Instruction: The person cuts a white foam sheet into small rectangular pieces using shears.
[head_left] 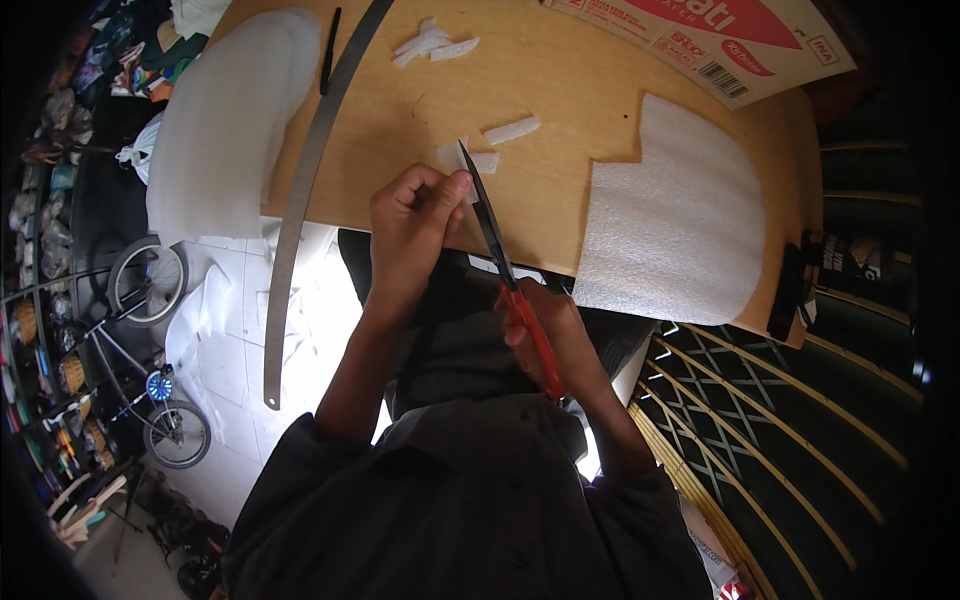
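Over the wooden tabletop (545, 205), the left hand (415, 215) pinches a small white foam strip (452, 157) at the blades of red-handled scissors (497, 247) gripped by the right hand (560, 325); foam offcuts (512, 130) and a notched foam sheet (680, 220) lie nearby.

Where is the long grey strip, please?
In the head view, the grey strip lies left of the left hand, beside the black stick, overhanging the table.

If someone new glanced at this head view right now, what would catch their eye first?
Most likely the red-handled scissors in the right hand, near the middle, with dark blades beside the small white piece pinched in the left hand. Next might come the large, notched white sheet at the right and the long metal strip overhanging the wooden table's front edge at the left.
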